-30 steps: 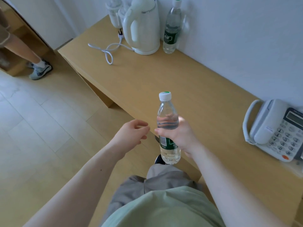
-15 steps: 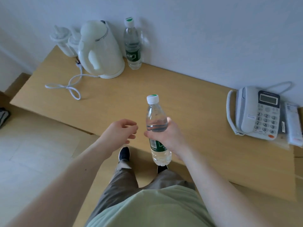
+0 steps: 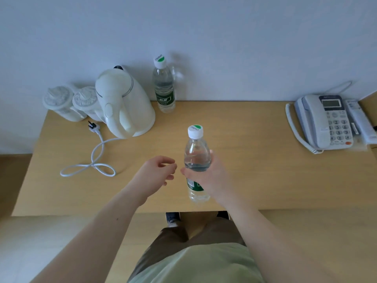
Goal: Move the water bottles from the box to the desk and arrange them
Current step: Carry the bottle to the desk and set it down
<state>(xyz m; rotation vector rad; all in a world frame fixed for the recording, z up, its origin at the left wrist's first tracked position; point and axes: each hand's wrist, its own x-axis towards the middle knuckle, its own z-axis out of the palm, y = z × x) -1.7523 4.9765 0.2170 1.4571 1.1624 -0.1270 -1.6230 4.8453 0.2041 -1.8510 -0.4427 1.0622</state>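
Your right hand (image 3: 210, 176) grasps the bottle (image 3: 196, 160) upright over the desk (image 3: 255, 170) for placing; your left hand (image 3: 156, 174) hangs loosely curled, empty.

Your right hand (image 3: 212, 176) covers most of the green label on the held bottle (image 3: 196, 158), the remote (image 3: 362, 121) beside the phone (image 3: 324, 121) runs off the right edge, and your shoes (image 3: 173, 217) are largely hidden under the desk (image 3: 255, 170).

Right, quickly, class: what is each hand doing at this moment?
Left hand: open, fingers loosely curled, holding nothing.
Right hand: grips the water bottle.
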